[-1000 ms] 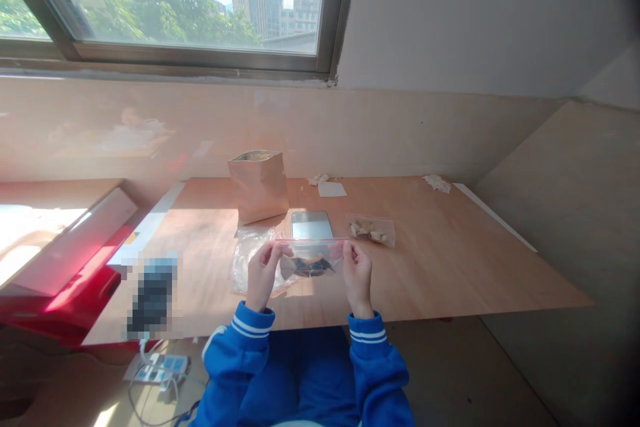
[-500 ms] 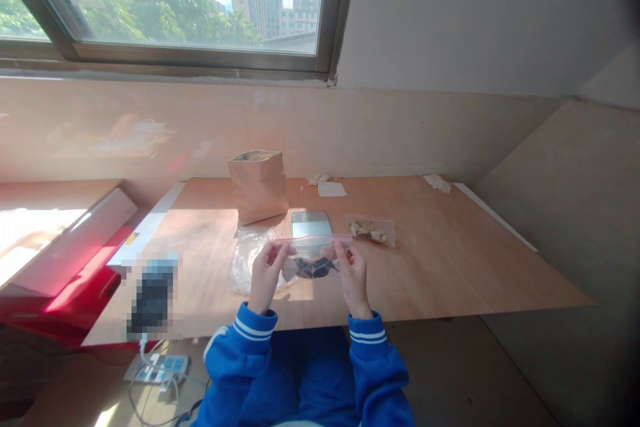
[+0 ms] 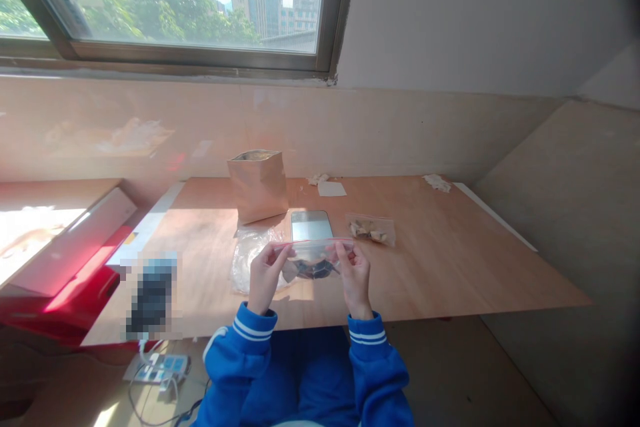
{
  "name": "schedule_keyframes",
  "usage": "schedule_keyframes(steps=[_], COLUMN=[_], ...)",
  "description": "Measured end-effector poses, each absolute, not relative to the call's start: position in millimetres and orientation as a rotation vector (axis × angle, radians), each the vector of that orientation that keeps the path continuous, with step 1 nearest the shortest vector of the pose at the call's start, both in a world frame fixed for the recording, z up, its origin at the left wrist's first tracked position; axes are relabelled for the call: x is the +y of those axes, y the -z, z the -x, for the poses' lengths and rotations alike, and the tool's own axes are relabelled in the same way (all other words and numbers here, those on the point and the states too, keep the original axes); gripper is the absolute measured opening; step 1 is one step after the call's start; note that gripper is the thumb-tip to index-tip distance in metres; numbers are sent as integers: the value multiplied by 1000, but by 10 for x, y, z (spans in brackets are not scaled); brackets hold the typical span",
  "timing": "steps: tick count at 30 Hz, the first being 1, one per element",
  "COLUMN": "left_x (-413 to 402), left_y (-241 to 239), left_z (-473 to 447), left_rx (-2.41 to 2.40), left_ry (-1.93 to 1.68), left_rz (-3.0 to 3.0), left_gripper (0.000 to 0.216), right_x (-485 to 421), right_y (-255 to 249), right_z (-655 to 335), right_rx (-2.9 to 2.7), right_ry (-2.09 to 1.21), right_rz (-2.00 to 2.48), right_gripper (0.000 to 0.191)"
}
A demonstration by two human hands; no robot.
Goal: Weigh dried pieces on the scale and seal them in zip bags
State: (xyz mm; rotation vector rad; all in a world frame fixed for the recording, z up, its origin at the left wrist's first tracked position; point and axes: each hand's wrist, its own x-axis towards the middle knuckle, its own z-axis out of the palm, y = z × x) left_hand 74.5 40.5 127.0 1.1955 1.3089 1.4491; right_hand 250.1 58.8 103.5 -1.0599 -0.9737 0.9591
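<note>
A clear zip-lock bag (image 3: 313, 268) with dark pieces in its lower part is stretched between my two hands. My left hand (image 3: 265, 275) pinches the left end of its reddish zip strip, thumb against fingers. At the other end of the strip, my right hand (image 3: 354, 275) pinches in the same way. Just beyond the bag lies a flat scale with a silvery top (image 3: 311, 223). Under and left of my left hand is a crumpled clear plastic bag (image 3: 245, 260). To the right of the scale rests another zip-lock bag (image 3: 373, 230) holding light brown pieces.
An upright brown paper bag (image 3: 257, 187) stands open behind the scale. White paper (image 3: 332, 189) and crumpled scraps (image 3: 437, 183) lie along the table's (image 3: 450, 260) back edge. A blurred dark device (image 3: 150, 297) sits at the left edge, its cable running to a power strip (image 3: 160, 370) below.
My right hand has shifted very slightly to the right, and the bag's top edge looks a little lower and tauter. Both hands keep their pinch.
</note>
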Motion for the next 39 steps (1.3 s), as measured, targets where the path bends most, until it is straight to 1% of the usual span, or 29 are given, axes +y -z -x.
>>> schedule_keyframes(steps=[4,15,21,31,39], left_x=[410,401,403,407,410], left_y=[-1257,-1267,-1307,-1305,-1316], left_z=[-732,-685,-663,-742,-728], left_rx=[1313,1296,1253,1181,1263], left_ry=[-1449,-1443,-1460,-1448,-1457], left_rz=[-1198,-1210,-1197,-1216,-1231], left_gripper=[26,24,24,24,23], right_x=[569,575,551,556,548], right_y=[-1064,-1046,-1085,-1082,-1053], right_z=[-2490,-2458,-2465,-2456,-2457], right_rx=[-993,-922,-989,-976,-946], right_ry=[-918,-1003,-1142,-1070,-1124], right_rz=[1079,1067,1090,1093,1073], right_gripper=[27,28,34,31,30])
